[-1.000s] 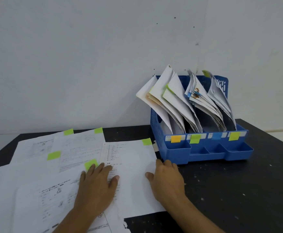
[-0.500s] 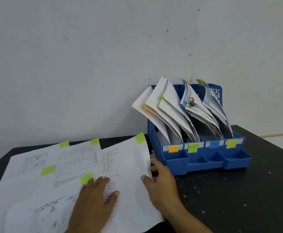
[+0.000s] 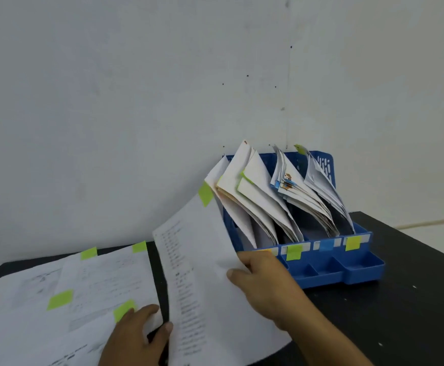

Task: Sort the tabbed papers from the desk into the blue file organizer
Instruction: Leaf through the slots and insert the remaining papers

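Your right hand (image 3: 263, 281) pinches a white printed sheet with a lime-green tab (image 3: 202, 262) at its right edge, thumb on the face, fingers behind it. The sheet rises tilted off the black counter (image 3: 400, 299), its tabbed top corner at about 1 o'clock, just beside the leftmost papers in the blue plastic file organizer (image 3: 347, 268). The organizer stands at 3 o'clock of the sheet, its slots full of fanned white papers, its front rail carrying lime-green, blue and yellow labels. Its leftmost label is hidden behind your hand. The print on the sheet is too blurred to read. At 9 o'clock, more white tabbed papers (image 3: 83, 286) lie overlapping flat on the counter. Your left hand (image 3: 136, 336) rests on them, fingers straight and close together, thumb touching the lifted sheet's lower edge; the wrist is cut off by the frame.
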